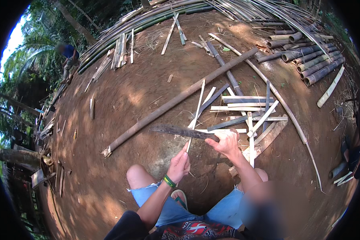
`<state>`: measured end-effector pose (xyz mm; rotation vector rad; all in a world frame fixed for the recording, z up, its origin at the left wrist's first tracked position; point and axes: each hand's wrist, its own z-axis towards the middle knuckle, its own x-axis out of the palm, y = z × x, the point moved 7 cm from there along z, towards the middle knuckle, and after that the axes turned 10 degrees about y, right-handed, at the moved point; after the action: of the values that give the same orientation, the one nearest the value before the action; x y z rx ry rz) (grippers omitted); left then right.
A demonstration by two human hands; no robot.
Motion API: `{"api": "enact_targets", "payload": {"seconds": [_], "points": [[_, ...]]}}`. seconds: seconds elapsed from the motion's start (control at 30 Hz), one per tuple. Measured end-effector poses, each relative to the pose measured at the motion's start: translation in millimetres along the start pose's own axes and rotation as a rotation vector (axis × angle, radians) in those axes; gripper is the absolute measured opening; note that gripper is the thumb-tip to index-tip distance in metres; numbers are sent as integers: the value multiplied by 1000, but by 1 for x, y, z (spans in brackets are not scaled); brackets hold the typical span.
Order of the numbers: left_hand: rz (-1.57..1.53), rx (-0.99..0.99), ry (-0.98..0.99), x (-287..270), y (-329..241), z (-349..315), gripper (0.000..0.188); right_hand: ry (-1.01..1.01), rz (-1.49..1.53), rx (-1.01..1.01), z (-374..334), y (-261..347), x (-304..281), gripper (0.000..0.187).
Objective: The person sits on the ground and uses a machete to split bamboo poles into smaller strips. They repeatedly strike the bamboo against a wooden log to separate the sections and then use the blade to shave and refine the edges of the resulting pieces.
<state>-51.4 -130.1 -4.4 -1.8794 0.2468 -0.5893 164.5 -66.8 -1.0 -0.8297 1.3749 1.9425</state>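
Note:
My left hand [178, 165], with a green and yellow band at its wrist, is closed around the lower end of a thin pale bamboo strip [198, 105]. The strip stands slanted, its upper end pointing away from me. My right hand [227, 143] grips the handle of a machete [176, 130]. Its dark, wide blade points left and crosses the strip just above my left fingers. Whether the edge bites into the strip cannot be made out. Just beyond and right of my right hand lies a loose pile of split bamboo pieces [244, 105], some pale, some dark.
A long brown bamboo pole [180, 96] lies diagonally ahead; a thinner curved pole [282, 98] runs down the right. Cut bamboo tubes [320, 66] are stacked far right, long green poles [148, 24] at the back. Another person [70, 56] is at the far left.

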Motion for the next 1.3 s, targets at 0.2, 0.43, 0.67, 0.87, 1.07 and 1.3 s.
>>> {"api": "enact_targets", "payload": {"seconds": [0.2, 0.43, 0.67, 0.87, 1.07, 1.3], "points": [[217, -49, 73, -5, 27, -64, 57, -188, -11, 463, 12, -104, -48, 60], [168, -113, -50, 8, 18, -12, 17, -75, 154, 264, -5, -57, -19, 55], [152, -139, -34, 16, 8, -24, 17, -101, 36, -126, -6, -20, -6, 59], [157, -178, 24, 16, -10, -39, 15, -9, -110, 100, 1, -54, -13, 62], [164, -262, 52, 9, -1, -66, 13, -94, -143, 548, 3, -126, -33, 70], [149, -271, -45, -16, 22, -66, 15, -221, 318, 615, -18, -143, -5, 66]]}}
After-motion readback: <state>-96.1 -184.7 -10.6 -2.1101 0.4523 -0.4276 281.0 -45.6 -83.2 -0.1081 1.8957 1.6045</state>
